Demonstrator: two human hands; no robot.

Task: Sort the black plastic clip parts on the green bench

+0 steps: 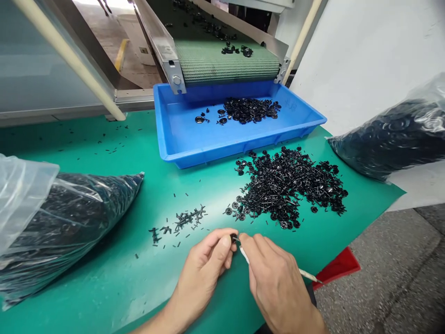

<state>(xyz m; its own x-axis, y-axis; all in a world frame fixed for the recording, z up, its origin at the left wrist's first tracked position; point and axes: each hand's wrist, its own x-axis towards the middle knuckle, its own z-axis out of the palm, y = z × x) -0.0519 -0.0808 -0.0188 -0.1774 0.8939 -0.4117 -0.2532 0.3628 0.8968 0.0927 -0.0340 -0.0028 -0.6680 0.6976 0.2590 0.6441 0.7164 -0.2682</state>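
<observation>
Between the thumb and fingers of my left hand [208, 260] is a small round black plastic part [233, 238]. My right hand [278, 273] is closed around a thin knife-like tool with a pale wrapped handle [308, 275]. Its narrow tip meets the black part; the exact contact is too small to make out. Just beyond my hands, a large heap of black plastic parts [288, 185], round discs with thin stems, lies on the green tabletop [114, 278]. Left of that heap, small black cross-shaped pieces [187, 219] lie loosely together among short scraps.
A blue tray [184, 155] with more black parts stands under the end of a green conveyor belt [225, 65]. Filled plastic bags flank the table, one left [69, 222] and one right [385, 134]. A red bin [342, 266] sits below the right edge.
</observation>
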